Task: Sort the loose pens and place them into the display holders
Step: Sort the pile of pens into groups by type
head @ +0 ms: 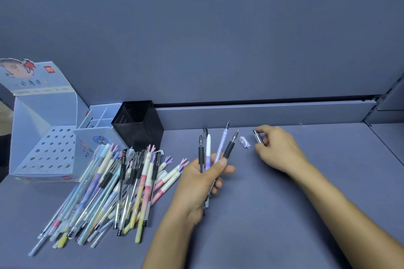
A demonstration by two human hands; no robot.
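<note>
My left hand [202,178] grips a fanned bunch of several uncapped pens [215,149], tips pointing up and away. My right hand [276,148] rests on the desk to the right and pinches a small dark pen cap [258,136]. A lilac pen cap [244,142] lies loose on the desk between my hands. A big pile of loose pens [113,190] is spread on the desk at the left. Behind the pile stand a black mesh holder [140,123], a pale blue divided holder [96,135] and a cardboard display box with rows of holes [47,150].
The grey desk [284,214] runs back to a raised ledge [262,113] below a grey partition wall. A seam between desk panels [384,144] crosses the far right.
</note>
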